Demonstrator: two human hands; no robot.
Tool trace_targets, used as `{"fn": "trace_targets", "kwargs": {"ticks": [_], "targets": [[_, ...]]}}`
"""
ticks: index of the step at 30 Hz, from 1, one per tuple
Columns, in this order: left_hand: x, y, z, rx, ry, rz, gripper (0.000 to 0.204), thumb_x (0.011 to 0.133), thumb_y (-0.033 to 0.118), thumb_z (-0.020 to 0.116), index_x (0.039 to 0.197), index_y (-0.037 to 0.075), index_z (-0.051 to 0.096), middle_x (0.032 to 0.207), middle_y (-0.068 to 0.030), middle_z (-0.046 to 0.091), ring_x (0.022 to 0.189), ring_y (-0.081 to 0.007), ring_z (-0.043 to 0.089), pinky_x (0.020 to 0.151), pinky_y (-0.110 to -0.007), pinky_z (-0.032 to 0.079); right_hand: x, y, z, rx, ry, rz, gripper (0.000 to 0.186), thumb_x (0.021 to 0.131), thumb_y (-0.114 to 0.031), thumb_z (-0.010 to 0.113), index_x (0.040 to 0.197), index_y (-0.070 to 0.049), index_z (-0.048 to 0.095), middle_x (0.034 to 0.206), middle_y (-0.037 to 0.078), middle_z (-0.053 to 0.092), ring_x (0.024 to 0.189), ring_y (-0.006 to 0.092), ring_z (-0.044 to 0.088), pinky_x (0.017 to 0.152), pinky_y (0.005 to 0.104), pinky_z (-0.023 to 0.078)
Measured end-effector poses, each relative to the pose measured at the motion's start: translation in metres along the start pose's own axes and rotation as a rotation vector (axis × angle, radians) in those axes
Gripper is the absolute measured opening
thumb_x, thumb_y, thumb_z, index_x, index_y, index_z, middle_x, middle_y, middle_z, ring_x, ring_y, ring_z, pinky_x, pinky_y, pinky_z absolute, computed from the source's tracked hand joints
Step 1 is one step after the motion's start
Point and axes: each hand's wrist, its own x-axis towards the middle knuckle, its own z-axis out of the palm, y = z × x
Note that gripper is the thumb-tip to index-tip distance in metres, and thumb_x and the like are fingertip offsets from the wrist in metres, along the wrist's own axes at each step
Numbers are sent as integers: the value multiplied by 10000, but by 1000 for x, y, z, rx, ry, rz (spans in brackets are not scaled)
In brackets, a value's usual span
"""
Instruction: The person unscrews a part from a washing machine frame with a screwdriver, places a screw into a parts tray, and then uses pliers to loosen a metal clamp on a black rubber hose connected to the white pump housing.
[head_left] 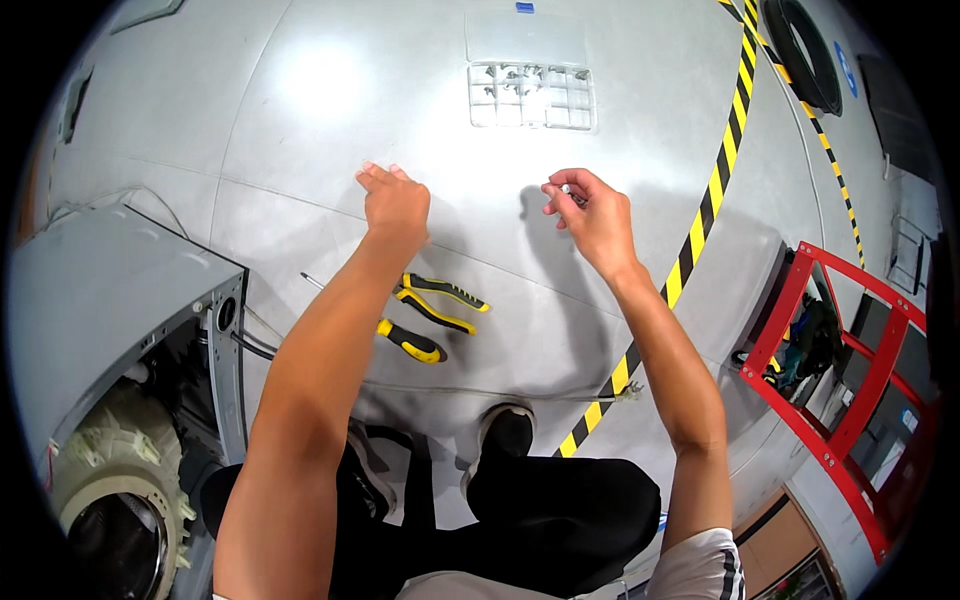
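Note:
My left hand (396, 205) hovers over the grey floor, back of the hand up, its short-looking fingertips slightly apart. I see nothing in it; the thumb and palm are hidden. To its right, my right hand (600, 217) pinches a small shiny metal piece (567, 189) between thumb and fingers, too small to name exactly. Beyond both hands lies a clear compartment box (530, 126) with its lid open and small dark parts in several compartments. Yellow-and-black pliers (440, 305) and a screwdriver handle (415, 343) lie beside my left forearm, which partly covers them.
An opened grey washing machine (120, 260) with its drum exposed stands at the left. Yellow-and-black tape (722, 165) crosses the floor on the right. Further right are a red metal frame (840, 440) and a black rubber ring (803, 55). A thin cable (490, 390) runs before my shoes.

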Motion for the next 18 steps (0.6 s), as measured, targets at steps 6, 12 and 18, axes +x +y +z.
{"fn": "trace_targets", "kwargs": {"ticks": [6, 12, 18], "targets": [[-1, -2, 0, 23, 42, 26, 967, 652, 434, 813, 1321, -143, 421, 1382, -274, 438, 1297, -520, 344, 1086, -575, 278, 8, -1, -7, -110, 30, -151, 133, 890, -96, 641, 967, 5, 678, 808, 70, 688, 697, 112, 676, 565, 231, 537], [3, -2, 2, -129, 25, -26, 1180, 533, 332, 916, 1388, -143, 258, 1372, -440, 272, 1303, -529, 314, 916, -359, 531, 14, -3, -12, -88, 52, -129, 128, 872, -75, 650, 974, -1, 670, 741, 99, 690, 637, 142, 672, 587, 259, 518], [5, 0, 11, -60, 88, -75, 1170, 515, 381, 909, 1376, -129, 302, 1352, -445, 300, 1284, -522, 348, 862, -341, 557, 27, 6, -13, 47, 65, -20, 151, 857, -98, 677, 966, 5, 677, 719, 67, 688, 590, 94, 626, 561, 231, 496]]}}
